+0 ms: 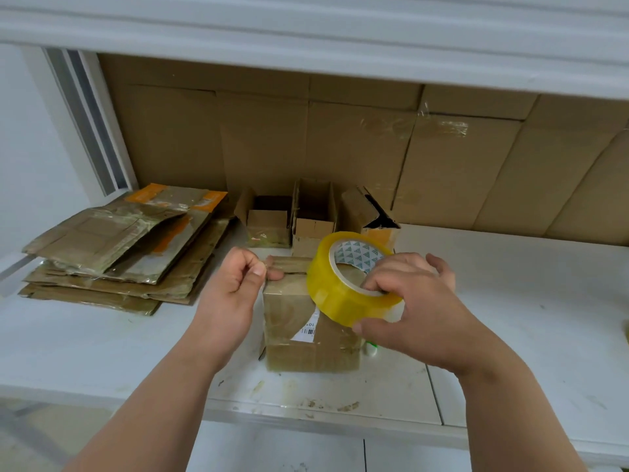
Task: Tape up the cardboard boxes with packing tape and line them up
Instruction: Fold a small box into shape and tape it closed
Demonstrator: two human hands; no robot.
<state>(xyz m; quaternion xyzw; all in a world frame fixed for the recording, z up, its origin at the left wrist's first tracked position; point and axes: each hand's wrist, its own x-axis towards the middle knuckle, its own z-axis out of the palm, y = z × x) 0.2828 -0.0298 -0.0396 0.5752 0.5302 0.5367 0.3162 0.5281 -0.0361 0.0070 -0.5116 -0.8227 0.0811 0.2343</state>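
Observation:
A small closed cardboard box [299,335] with a white barcode label stands on the white shelf in front of me. My right hand [418,301] grips a yellow roll of packing tape [340,287] held over the box's top right, fingers through its core and thumb on the outer side. My left hand [235,284] is curled at the box's top left corner, thumb and fingers pinching at the flap edge; whether a tape end is between them cannot be made out. Three open small boxes [313,216] stand in a row behind.
A pile of flattened, tape-covered cardboard [119,247] lies at the left. Large cardboard sheets [442,158] line the back wall. A shelf board [306,32] hangs overhead. The white shelf surface [510,284] stretches to the right; its front edge is near me.

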